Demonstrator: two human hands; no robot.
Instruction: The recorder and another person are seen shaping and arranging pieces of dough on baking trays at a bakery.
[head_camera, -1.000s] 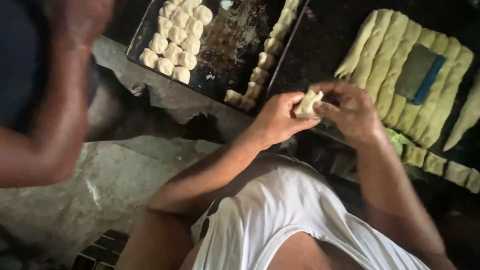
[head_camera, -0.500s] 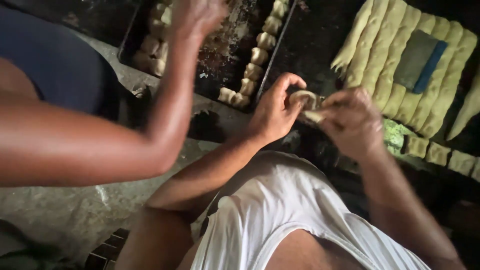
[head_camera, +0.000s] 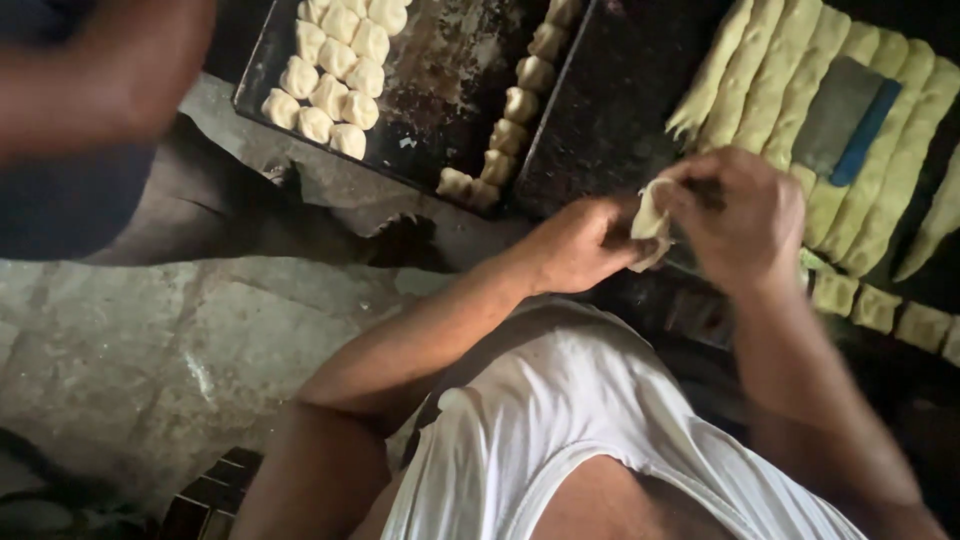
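Note:
A pale piece of dough (head_camera: 650, 222) is pinched between my left hand (head_camera: 572, 245) and my right hand (head_camera: 738, 222), held above the edge of a dark work surface. Both hands have their fingers closed on it. Just beyond lies a dark baking tray (head_camera: 455, 75) with shaped dough pieces (head_camera: 330, 80) grouped at its left and a row of dough pieces (head_camera: 510, 105) along its right side. Long strips of dough (head_camera: 780, 80) lie side by side to the right.
A grey and blue scraper (head_camera: 845, 120) rests on the strips. Cut dough squares (head_camera: 880, 310) line the near right edge. Another person's arm (head_camera: 90, 90), blurred, fills the upper left. Grey concrete floor (head_camera: 150, 370) lies below the tray.
The other person's arm has pulled back from the tray toward the upper left. My hands have kept working the dough piece, which now looks flatter and folded.

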